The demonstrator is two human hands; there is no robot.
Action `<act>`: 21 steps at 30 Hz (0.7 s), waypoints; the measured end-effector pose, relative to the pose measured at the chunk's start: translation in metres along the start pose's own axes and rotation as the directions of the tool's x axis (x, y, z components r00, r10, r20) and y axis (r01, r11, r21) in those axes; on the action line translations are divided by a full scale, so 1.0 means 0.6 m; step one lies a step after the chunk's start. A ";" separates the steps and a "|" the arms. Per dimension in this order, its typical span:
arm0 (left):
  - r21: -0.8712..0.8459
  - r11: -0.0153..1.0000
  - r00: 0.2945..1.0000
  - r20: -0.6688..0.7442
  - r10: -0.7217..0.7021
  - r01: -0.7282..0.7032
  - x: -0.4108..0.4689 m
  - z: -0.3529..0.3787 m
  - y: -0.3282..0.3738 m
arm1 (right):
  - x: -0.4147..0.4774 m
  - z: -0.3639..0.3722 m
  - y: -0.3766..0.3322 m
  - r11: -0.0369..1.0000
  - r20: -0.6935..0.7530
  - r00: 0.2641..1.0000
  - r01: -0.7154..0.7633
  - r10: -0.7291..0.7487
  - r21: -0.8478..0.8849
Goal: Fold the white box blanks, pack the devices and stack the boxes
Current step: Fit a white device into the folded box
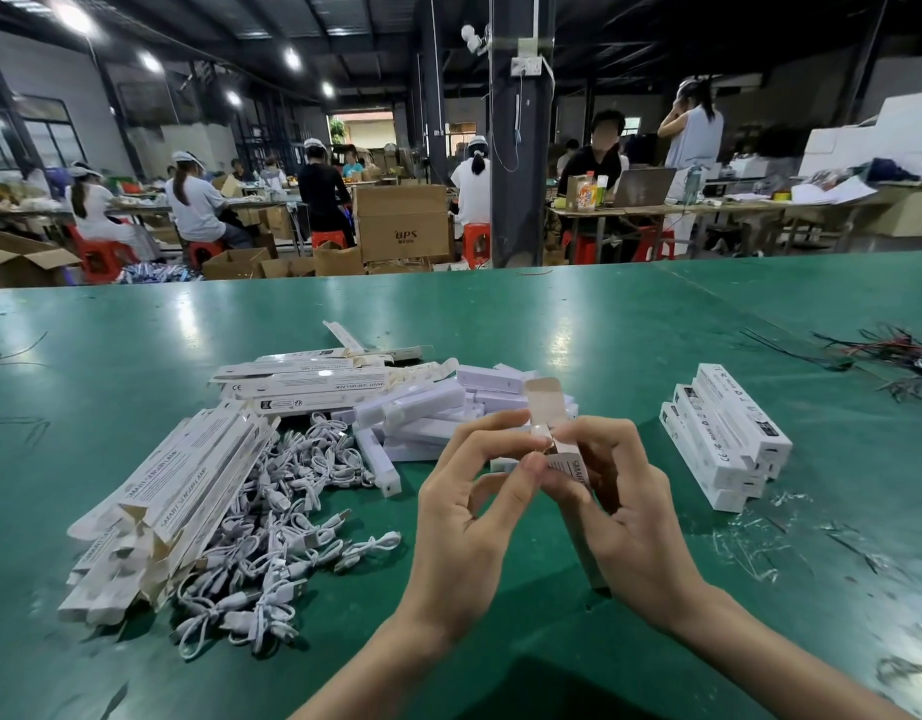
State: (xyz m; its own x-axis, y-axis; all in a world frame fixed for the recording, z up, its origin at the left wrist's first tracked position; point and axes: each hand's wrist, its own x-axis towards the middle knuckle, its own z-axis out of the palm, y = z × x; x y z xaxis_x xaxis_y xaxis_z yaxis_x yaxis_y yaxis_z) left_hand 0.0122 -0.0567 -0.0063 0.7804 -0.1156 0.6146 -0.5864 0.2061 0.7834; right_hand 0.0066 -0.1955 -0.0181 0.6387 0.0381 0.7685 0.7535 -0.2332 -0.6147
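A long white box [570, 467] stands on end above the green table [604, 324], its brown end flap [544, 405] standing up. My right hand [630, 511] grips the box's body. My left hand [469, 506] pinches the box's top edge by the flap with thumb and forefinger. Flat white box blanks [183, 496] lie heaped at the left, with more blanks [313, 387] behind them. Bare white devices [427, 413] are piled in the middle. A stack of packed boxes [724, 433] sits at the right.
A tangle of white cables [287, 517] lies between the blanks and my left hand. Scraps of clear wrap [755, 543] litter the table at the right, and loose wires [895, 356] lie at the far right. Beyond the table several seated workers and cardboard cartons [401, 220] fill the hall.
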 end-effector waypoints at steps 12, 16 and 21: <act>-0.214 0.942 0.961 -0.046 -0.273 0.258 0.020 -0.020 -0.008 | 0.003 0.008 0.006 0.995 0.125 0.988 -0.083 0.090 -0.063; -0.483 0.787 0.917 0.103 -0.386 0.385 0.024 -0.018 -0.001 | -0.001 0.003 0.001 0.997 0.182 0.980 -0.076 0.078 -0.016; -0.538 0.691 0.869 0.200 -0.452 0.483 0.024 -0.016 0.005 | -0.004 0.002 -0.003 0.997 0.216 0.974 -0.077 0.070 0.022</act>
State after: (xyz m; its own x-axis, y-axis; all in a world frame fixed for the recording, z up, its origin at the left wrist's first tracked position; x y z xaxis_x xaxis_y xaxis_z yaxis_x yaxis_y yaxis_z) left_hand 0.0238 -0.0484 0.0043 0.9001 -0.3880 0.1983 0.0888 0.6089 0.7883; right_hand 0.0039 -0.1942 -0.0190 0.7085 0.2304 0.6671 0.7056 -0.2139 -0.6755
